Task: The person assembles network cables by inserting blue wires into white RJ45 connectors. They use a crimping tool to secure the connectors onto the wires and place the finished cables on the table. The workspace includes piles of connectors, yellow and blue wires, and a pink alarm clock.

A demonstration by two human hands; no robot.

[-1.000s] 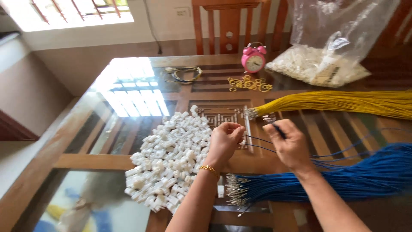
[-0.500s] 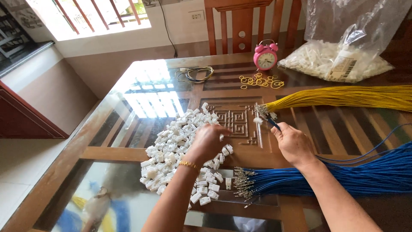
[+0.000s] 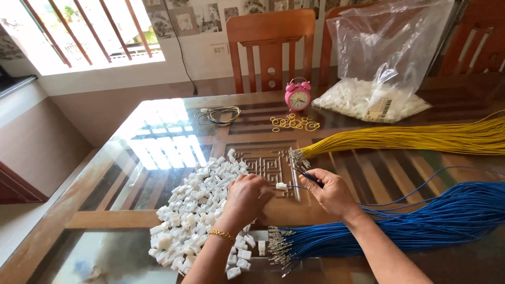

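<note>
The right hand (image 3: 332, 193), at centre frame, pinches a blue wire (image 3: 301, 179) between nearly closed fingers, with a small white connector (image 3: 281, 185) at its tip. The left hand (image 3: 245, 197) curls loosely beside it, seemingly touching that connector, over the pile of white connectors (image 3: 195, 210). Bare glass tabletop (image 3: 131, 173) stretches left to the edge. At lower right lies the blue wire bundle (image 3: 421, 223), above it the yellow bundle (image 3: 421, 139). At upper right sits 1 clear plastic bag (image 3: 379, 79) with a pale rectangular label, a pink alarm clock (image 3: 298, 96) beside it.
</note>
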